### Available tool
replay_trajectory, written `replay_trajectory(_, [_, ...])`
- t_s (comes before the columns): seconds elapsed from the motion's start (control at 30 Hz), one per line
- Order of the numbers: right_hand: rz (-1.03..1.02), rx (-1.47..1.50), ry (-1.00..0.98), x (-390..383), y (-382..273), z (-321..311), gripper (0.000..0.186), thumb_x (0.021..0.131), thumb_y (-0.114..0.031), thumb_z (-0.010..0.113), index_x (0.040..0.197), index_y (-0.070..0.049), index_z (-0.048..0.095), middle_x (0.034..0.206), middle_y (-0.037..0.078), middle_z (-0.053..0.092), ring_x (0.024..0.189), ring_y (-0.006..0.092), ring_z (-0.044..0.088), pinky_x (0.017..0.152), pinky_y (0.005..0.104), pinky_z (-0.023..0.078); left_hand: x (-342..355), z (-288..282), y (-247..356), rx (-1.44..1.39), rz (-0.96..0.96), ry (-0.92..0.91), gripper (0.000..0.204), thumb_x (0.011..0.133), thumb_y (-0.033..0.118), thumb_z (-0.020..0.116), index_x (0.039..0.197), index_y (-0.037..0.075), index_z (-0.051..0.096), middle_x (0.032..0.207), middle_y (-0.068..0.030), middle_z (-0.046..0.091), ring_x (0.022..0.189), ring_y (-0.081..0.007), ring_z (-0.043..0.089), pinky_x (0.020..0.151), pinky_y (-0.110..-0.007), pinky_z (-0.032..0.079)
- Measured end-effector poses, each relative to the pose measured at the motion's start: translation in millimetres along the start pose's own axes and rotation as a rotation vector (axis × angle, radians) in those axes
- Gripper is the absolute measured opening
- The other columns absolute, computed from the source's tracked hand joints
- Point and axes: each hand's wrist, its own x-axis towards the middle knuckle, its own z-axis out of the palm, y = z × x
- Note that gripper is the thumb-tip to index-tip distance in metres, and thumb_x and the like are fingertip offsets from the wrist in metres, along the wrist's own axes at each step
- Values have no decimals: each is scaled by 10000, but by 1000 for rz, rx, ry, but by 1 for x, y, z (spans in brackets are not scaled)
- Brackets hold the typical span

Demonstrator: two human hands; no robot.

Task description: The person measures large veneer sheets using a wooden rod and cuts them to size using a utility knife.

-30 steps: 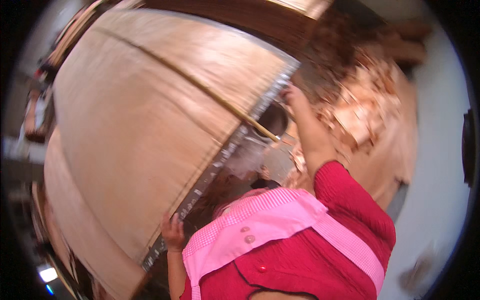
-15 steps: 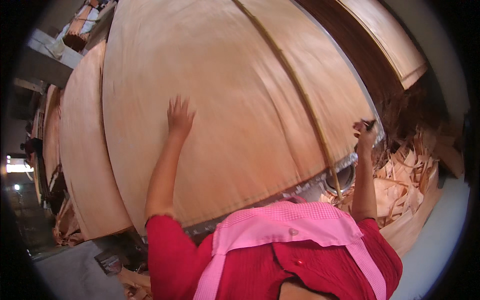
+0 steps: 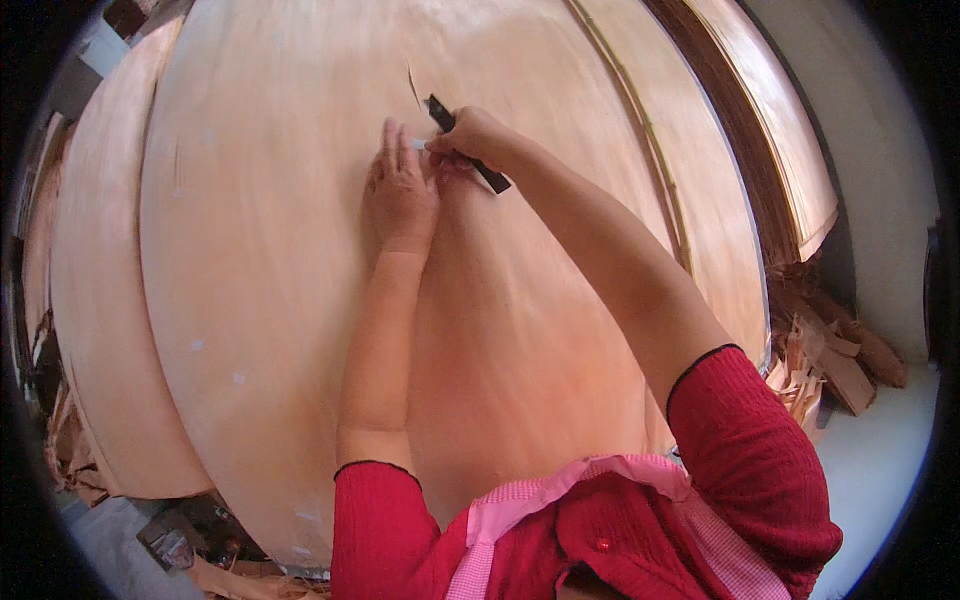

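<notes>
A broad, pale wood veneer sheet [image 3: 250, 280] spreads out before me. My left hand [image 3: 402, 190] lies on it, fingers stretched forward and slightly blurred. Close beside those fingertips, my right hand [image 3: 470, 140] is closed around a flat, black, bar-like tool [image 3: 440, 112], whose two ends stick out of the grip. I cannot make out its exact kind. A small whitish piece [image 3: 418, 145] shows between the two hands. Just beyond them, a short dark slit [image 3: 412, 88] marks the veneer.
A thin stick [image 3: 640, 125] runs lengthwise over the right part of the sheet. More veneer stands in stacks at left [image 3: 110, 270] and at right [image 3: 775, 110]. Torn veneer scraps [image 3: 795, 375] lie at the lower right.
My right hand has swung from the right edge to the middle of the sheet with the black tool. My left hand has come forward and right, beside it. The view has shifted.
</notes>
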Motion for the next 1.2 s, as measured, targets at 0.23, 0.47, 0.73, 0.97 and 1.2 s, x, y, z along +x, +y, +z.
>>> replay_trajectory(0.23, [59,-63,67,18,28,19,117,729,-80,594,731,34,615,640,135,610,472,190,561,419,286,424,-10,6,-16,314,113,-132,357,829,199,400,1161,134,511,1242,28,465,1142,-235,400,966,-438,252])
replay_trajectory(0.47, [-63,-1002,268,-5,-30,-42,208,790,-139,522,910,5,613,855,149,638,617,245,632,568,301,505,-1,-2,11,561,177,-269,406,844,249,389,1240,162,417,1286,-37,410,1197,-267,334,970,-472,239])
replay_trajectory(0.73, [391,309,187,-281,127,-106,159,764,-95,602,888,5,596,693,88,621,569,118,581,486,242,457,-41,-27,17,480,116,-179,463,841,248,432,1295,215,355,1339,-127,321,1217,-301,320,987,-425,263])
replay_trajectory(0.97, [405,1019,124,-454,209,-52,292,818,-108,552,1082,0,493,768,51,584,542,93,538,451,196,428,-326,-55,223,-102,765,-579,543,772,343,514,1255,122,399,1343,-74,324,1255,-273,260,988,-538,163])
replay_trajectory(1.2, [182,1022,8,-508,232,-33,241,797,-116,579,992,13,518,707,64,579,556,121,548,466,230,431,-433,-96,241,117,597,-658,588,737,345,578,1254,132,397,1354,-77,309,1274,-284,225,1013,-505,136])
